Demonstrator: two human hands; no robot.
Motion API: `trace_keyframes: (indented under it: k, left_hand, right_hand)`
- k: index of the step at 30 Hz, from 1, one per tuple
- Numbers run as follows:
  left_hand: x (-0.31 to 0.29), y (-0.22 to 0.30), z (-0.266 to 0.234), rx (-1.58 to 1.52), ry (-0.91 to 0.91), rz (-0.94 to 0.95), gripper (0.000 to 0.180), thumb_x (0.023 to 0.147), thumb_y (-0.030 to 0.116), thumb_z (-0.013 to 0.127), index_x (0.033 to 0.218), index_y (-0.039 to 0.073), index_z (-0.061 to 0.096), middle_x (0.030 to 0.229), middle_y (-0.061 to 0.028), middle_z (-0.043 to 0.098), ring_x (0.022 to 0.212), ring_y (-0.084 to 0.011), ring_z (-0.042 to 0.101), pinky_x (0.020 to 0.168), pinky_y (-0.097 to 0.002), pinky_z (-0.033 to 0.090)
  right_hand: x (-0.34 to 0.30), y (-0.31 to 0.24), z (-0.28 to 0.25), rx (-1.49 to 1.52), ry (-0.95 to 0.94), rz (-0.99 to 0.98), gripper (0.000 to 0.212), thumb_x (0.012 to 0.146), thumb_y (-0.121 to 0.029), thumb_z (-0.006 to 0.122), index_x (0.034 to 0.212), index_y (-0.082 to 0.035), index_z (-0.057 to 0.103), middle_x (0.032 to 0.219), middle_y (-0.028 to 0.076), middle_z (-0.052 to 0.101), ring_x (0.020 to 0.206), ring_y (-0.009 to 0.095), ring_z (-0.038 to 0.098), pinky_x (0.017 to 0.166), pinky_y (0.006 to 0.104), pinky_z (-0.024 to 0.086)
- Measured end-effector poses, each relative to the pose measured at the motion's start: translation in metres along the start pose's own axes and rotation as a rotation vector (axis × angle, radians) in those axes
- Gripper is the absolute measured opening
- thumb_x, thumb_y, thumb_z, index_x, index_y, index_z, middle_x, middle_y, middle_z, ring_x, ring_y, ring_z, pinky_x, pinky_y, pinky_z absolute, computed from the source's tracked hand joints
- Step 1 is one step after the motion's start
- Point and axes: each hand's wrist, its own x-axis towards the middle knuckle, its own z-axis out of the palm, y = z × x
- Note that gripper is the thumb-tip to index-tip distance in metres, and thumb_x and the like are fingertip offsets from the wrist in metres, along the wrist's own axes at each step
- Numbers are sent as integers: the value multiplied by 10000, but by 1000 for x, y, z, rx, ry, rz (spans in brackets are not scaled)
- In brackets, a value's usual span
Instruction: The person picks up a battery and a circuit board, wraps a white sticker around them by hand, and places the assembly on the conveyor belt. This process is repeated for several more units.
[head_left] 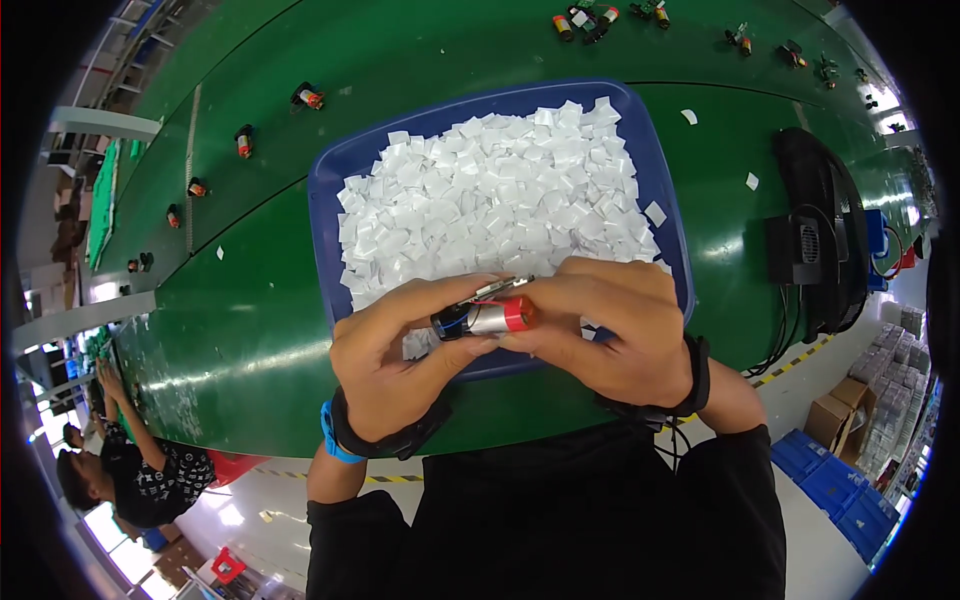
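Observation:
Between my two hands is a small circuit board assembly with a battery cell (492,318), silver with a red end, and thin wires at its dark end. My left hand (400,345) pinches the dark end with thumb and fingers. Its red end is gripped by my right hand (610,325), fingers along the board edge on top and thumb beneath. The assembly is held over the near side of a blue bin (322,215) full of small white square pieces (490,190). Fingers cover part of the board.
Similar battery assemblies (244,141) lie spaced along the green table (240,330), more at the far right. A black box-shaped device (795,250) with cables stands at right. Loose white pieces (752,181) lie nearby. Another person (150,470) works at the left.

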Motion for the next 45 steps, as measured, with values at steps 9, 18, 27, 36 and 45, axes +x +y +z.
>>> trace_keyframes:
  k: [9, 18, 27, 36, 45]
  left_hand:
    - [2, 5, 4, 312, 17, 209, 442, 730, -49, 812, 1153, -30, 683, 1134, -185, 719, 889, -254, 725, 743, -287, 568]
    - [-2, 11, 6, 536, 18, 269, 516, 683, -96, 787, 1182, -3, 695, 1134, -152, 725, 811, -226, 704, 701, -274, 567]
    - [-6, 10, 5, 391, 16, 230, 507, 683, -81, 789, 1177, -9, 702, 1100, -155, 731, 824, -237, 704, 708, -298, 569]
    - [-4, 14, 8, 109, 7, -20, 375, 808, -64, 742, 1173, -50, 656, 1111, -189, 710, 879, -243, 714, 756, -310, 588]
    - [-5, 8, 7, -369, 121, -213, 343, 966, -9, 598, 1288, -82, 504, 1202, -234, 637, 957, -242, 699, 841, -353, 607]
  right_hand:
    - [-1, 1, 0, 214, -63, 230, 198, 822, -50, 767, 740, -5, 592, 608, 49, 556, 493, 122, 535, 464, 247, 361]
    - [0, 1, -7, 398, -224, 443, 266, 899, -76, 703, 691, -9, 549, 570, 26, 549, 465, 77, 502, 454, 235, 332]
    - [1, -1, -10, 569, -279, 537, 211, 952, -102, 665, 780, 17, 633, 612, 27, 618, 458, 50, 547, 415, 210, 326]
    - [1, 1, -10, 377, -261, 374, 132, 878, -93, 750, 837, 1, 666, 618, 48, 608, 504, 89, 586, 457, 228, 387]
    - [-1, -7, -7, -83, -30, 25, 443, 741, -19, 817, 1166, -1, 693, 671, 21, 622, 539, 102, 606, 491, 234, 444]
